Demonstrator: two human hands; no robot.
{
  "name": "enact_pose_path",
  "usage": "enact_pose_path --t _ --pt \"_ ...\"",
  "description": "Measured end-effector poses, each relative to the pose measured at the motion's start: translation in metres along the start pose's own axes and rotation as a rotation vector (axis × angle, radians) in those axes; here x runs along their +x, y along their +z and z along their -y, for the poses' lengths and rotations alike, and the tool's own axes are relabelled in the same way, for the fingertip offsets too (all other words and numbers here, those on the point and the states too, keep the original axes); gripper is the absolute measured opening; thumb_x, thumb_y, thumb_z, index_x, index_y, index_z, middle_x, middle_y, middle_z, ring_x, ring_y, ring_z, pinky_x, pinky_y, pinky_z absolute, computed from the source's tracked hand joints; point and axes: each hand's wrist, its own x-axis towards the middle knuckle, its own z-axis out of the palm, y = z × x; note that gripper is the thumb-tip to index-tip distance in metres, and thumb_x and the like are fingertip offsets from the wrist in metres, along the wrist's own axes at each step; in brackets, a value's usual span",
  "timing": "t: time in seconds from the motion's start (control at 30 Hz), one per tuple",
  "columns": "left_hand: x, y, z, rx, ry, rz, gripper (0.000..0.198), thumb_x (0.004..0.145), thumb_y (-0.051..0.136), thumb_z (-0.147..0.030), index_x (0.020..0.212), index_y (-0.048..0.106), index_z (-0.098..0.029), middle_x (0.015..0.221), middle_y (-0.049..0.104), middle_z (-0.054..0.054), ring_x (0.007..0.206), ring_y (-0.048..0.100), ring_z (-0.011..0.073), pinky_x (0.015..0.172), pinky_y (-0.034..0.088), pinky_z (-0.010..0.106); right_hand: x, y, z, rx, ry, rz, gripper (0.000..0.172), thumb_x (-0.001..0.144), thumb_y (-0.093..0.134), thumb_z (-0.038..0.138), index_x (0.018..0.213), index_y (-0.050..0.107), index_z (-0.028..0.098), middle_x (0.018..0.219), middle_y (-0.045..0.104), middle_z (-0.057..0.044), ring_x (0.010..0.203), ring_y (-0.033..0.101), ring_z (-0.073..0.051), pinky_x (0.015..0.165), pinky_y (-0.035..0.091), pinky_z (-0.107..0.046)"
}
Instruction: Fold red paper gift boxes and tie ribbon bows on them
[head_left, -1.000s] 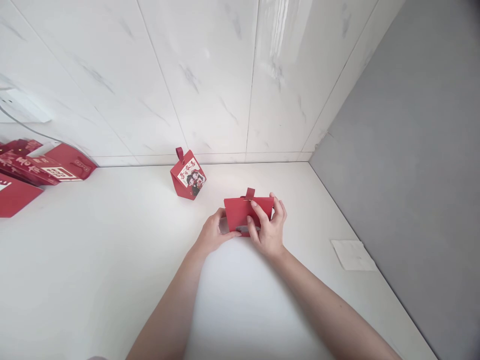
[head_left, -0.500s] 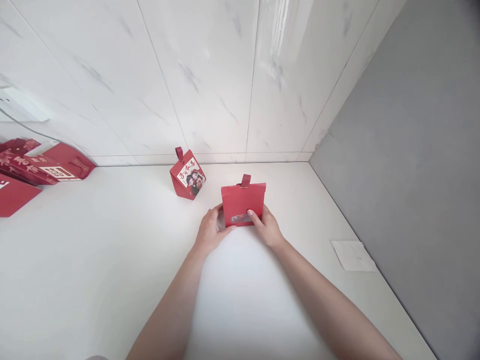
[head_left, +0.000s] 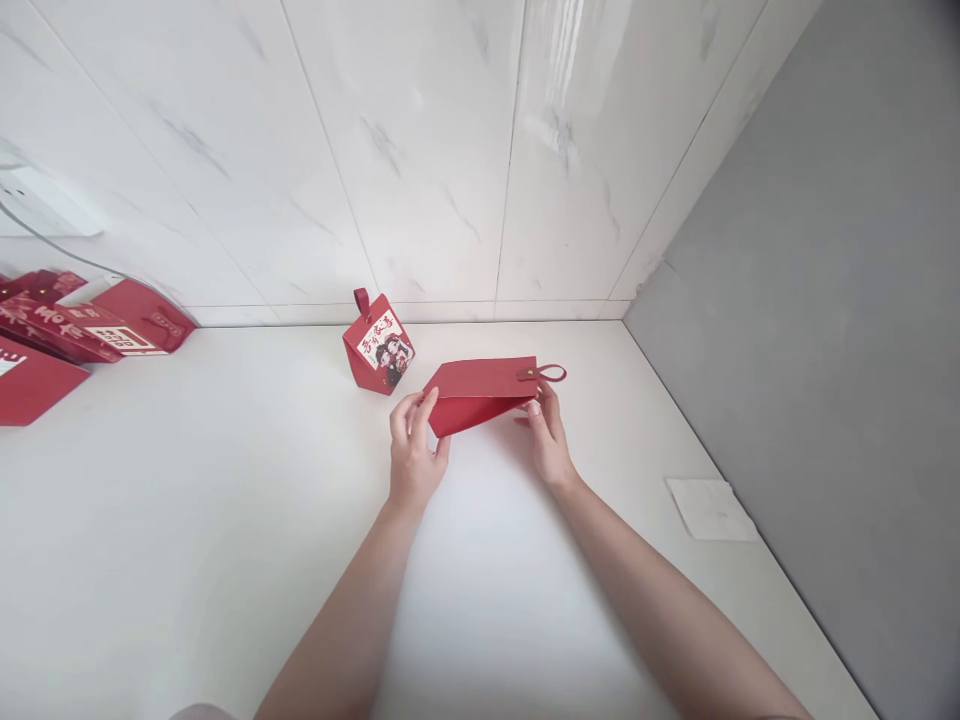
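Note:
I hold a flat red paper box [head_left: 480,392] with a small loop handle at its right end, just above the white tabletop [head_left: 225,520]. My left hand [head_left: 412,455] pinches its left corner with thumb and fingers. My right hand [head_left: 547,440] grips its right end from below, near the loop. The box lies turned on its side, its long edge running left to right. Behind it to the left stands a folded red gift box [head_left: 377,343] with a picture label and a loop on top.
A pile of flat red boxes [head_left: 67,335] lies at the far left by the tiled wall. A white paper sheet [head_left: 709,508] rests near the grey wall on the right. A white socket with a cable is on the left wall.
The red box stood upright with its loop on top; now it is turned sideways, loop to the right, and lifted slightly. Both hands shifted to its two ends.

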Motion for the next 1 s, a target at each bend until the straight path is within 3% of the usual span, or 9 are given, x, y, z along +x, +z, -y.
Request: enact_pose_path --t 0.13,0.23,0.3,0.43,0.6,0.73,0.9,1.0 --pt "-0.003 0.0 -0.002 0.086 0.04 0.035 0.07 0.077 0.056 0.0 0.142 0.042 -0.025 0.126 0.045 0.013 0.115 0.056 0.0237 0.092 0.055 0.037 -0.003 0.001 0.006 0.019 -0.156 -0.125 0.053 0.093 0.045 0.053 0.141 0.032 0.034 0.14 0.046 -0.009 0.115 0.055 -0.025 0.08 0.056 -0.04" --pt "-0.005 0.0 -0.001 0.13 0.03 0.066 0.067 0.077 0.058 -0.003 0.139 0.045 -0.026 0.126 0.047 0.012 0.094 0.062 0.0193 0.08 0.058 0.034 -0.004 0.002 0.005 0.041 -0.17 -0.178 0.058 0.09 0.052 0.052 0.14 0.032 0.034 0.14 0.045 -0.009 0.118 0.054 -0.026 0.085 0.054 -0.043" --pt "-0.005 0.0 0.0 0.118 0.018 0.084 0.065 0.078 0.058 -0.004 0.138 0.045 -0.026 0.127 0.047 0.012 0.089 0.062 0.0174 0.077 0.058 0.033 -0.002 0.0 0.004 0.077 -0.14 -0.154 0.062 0.088 0.055 0.053 0.142 0.031 0.034 0.148 0.036 -0.009 0.129 0.046 -0.028 0.094 0.051 -0.047" --pt "-0.005 -0.001 0.0 0.11 0.008 0.097 0.067 0.077 0.057 -0.002 0.138 0.045 -0.026 0.128 0.046 0.012 0.096 0.061 0.0187 0.077 0.058 0.031 0.002 -0.004 0.001 0.166 -0.106 -0.067 0.083 0.084 0.061 0.055 0.151 0.014 0.035 0.16 0.018 -0.008 0.145 0.025 -0.028 0.109 0.037 -0.052" --pt "-0.004 -0.001 0.001 0.104 0.003 0.11 0.066 0.077 0.056 -0.002 0.137 0.046 -0.027 0.129 0.046 0.012 0.095 0.06 0.0183 0.075 0.058 0.031 0.003 -0.007 0.0 0.178 -0.091 -0.01 0.095 0.081 0.065 0.055 0.152 0.005 0.037 0.162 0.01 -0.005 0.148 0.017 -0.026 0.114 0.031 -0.052" --pt "-0.005 0.001 0.002 0.067 -0.008 0.108 0.064 0.078 0.055 -0.003 0.137 0.047 -0.028 0.13 0.047 0.012 0.097 0.061 0.019 0.078 0.058 0.033 0.004 -0.007 -0.004 0.166 -0.053 0.061 0.095 0.082 0.064 0.057 0.152 0.004 0.038 0.163 0.008 -0.004 0.148 0.019 -0.025 0.115 0.031 -0.05" --pt "-0.004 0.0 0.003 0.025 -0.025 0.106 0.066 0.078 0.055 -0.004 0.138 0.046 -0.029 0.133 0.05 0.01 0.113 0.059 0.0222 0.086 0.058 0.034 0.004 -0.008 -0.006 0.139 -0.038 0.065 0.092 0.081 0.063 0.058 0.153 0.009 0.036 0.16 0.02 -0.006 0.145 0.027 -0.027 0.113 0.034 -0.051" --pt "-0.003 0.002 0.003 -0.031 -0.057 0.097 0.068 0.078 0.057 -0.007 0.141 0.042 -0.028 0.138 0.049 0.01 0.12 0.056 0.0228 0.083 0.058 0.032 0.004 -0.008 -0.004 0.146 -0.016 0.045 0.088 0.083 0.061 0.056 0.153 0.011 0.034 0.156 0.029 -0.007 0.142 0.033 -0.026 0.113 0.034 -0.049"
